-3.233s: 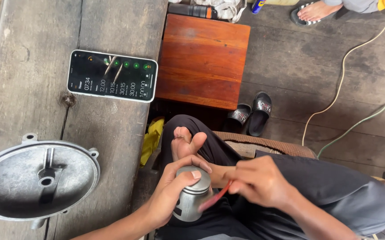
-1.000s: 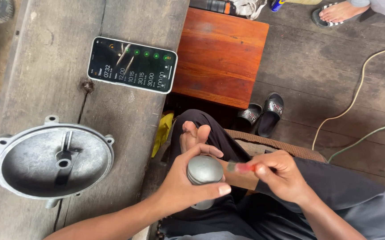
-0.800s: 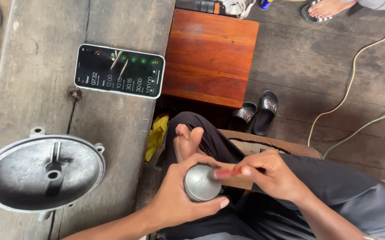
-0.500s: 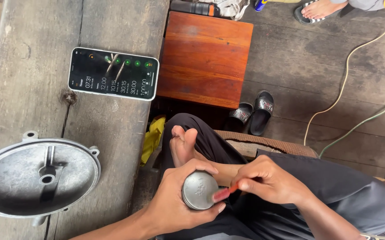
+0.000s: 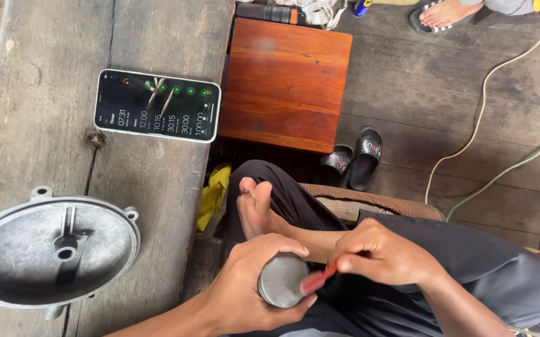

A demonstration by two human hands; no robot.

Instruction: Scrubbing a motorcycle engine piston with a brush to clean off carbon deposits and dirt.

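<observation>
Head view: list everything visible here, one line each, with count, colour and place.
Metal cylinder: 1, grey, gripped in the left hand over the lap.
Brush: 1, red, in the right hand, head against the cylinder's end.
Round cover: 1, grey metal, on the bench, lower left.
Phone: 1, black with lit screen, flat on the bench.
Bench: 1, weathered grey wood, left side.
Stool: 1, reddish-brown wood, top centre.
Sandals: 2, black, on the floor below the stool.
Yellow cloth: 1, beside the bench edge.
Cords: 2, one pale, one green, on the floor at right.
Another person's foot: 1, in a sandal, top right.
Left hand: grips the cylinder.
Right hand: holds the brush.
</observation>
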